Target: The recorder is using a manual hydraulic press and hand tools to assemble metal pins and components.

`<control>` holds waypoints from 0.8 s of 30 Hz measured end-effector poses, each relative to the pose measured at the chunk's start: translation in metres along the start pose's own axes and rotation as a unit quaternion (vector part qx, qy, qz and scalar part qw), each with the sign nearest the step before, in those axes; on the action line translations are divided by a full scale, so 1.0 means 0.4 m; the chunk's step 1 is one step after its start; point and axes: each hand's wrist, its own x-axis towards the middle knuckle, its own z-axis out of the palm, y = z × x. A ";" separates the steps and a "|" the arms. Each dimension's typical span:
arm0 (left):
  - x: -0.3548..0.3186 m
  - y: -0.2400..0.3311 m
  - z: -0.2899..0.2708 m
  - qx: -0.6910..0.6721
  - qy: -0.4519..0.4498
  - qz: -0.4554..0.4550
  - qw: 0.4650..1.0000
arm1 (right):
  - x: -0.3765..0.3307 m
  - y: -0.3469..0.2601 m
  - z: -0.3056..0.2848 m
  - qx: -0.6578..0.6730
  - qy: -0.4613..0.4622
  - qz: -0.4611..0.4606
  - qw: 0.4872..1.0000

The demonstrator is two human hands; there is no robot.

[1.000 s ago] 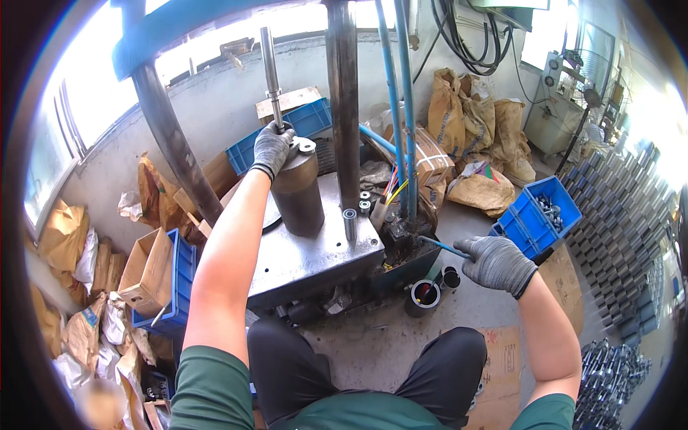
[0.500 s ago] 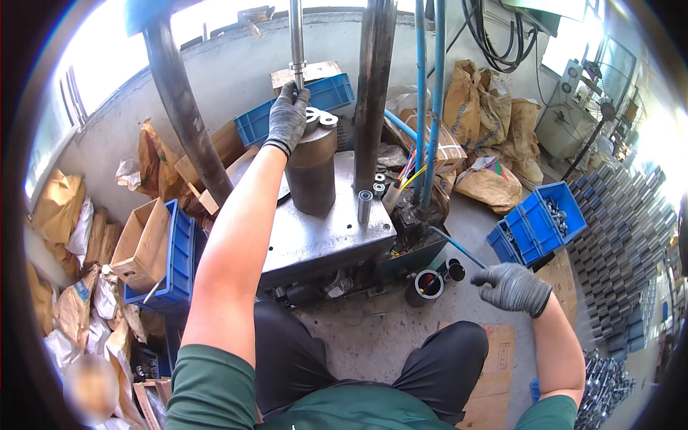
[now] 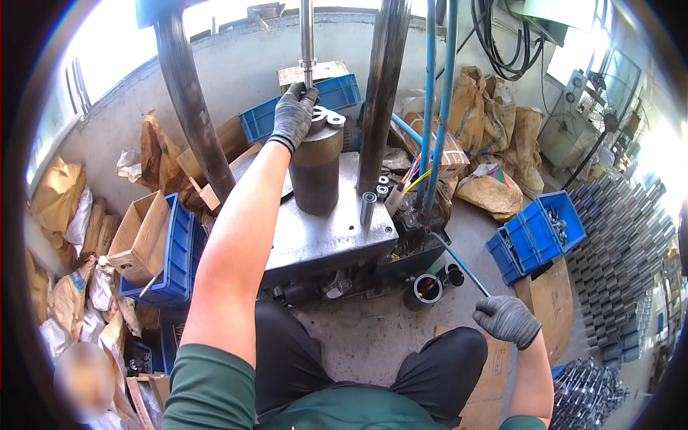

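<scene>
My left hand [image 3: 294,113], in a grey glove, rests on top of a dark steel cylinder [image 3: 315,172] standing on the grey press table [image 3: 322,236]. Its fingers close around a small bright metal part [image 3: 326,115] under the vertical shiny rod [image 3: 307,36]. My right hand [image 3: 506,320], also gloved, is low at my right knee and grips the end of a thin blue lever [image 3: 459,264] that slants up toward the machine.
Two dark columns [image 3: 380,93] and blue hoses [image 3: 430,107] rise from the table. Small metal sleeves [image 3: 368,208] stand by the column. Blue crates [image 3: 534,233] of parts, brown sacks [image 3: 494,136], cardboard boxes [image 3: 140,233] and stacked tubes [image 3: 616,251] surround me.
My right hand has dropped down and back toward my knee with the lever. My left hand stays on the cylinder top as my view tilts closer.
</scene>
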 end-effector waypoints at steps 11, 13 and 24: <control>-0.014 0.014 0.006 -0.012 -0.007 0.000 1.000 | -0.008 0.002 -0.009 0.006 0.007 0.016 1.000; -0.009 0.006 0.001 -0.021 -0.007 0.004 1.000 | 0.000 0.007 -0.011 -0.002 0.019 0.002 1.000; -0.003 -0.003 0.003 -0.024 -0.005 0.011 1.000 | 0.011 -0.010 -0.038 -0.016 -0.007 0.009 1.000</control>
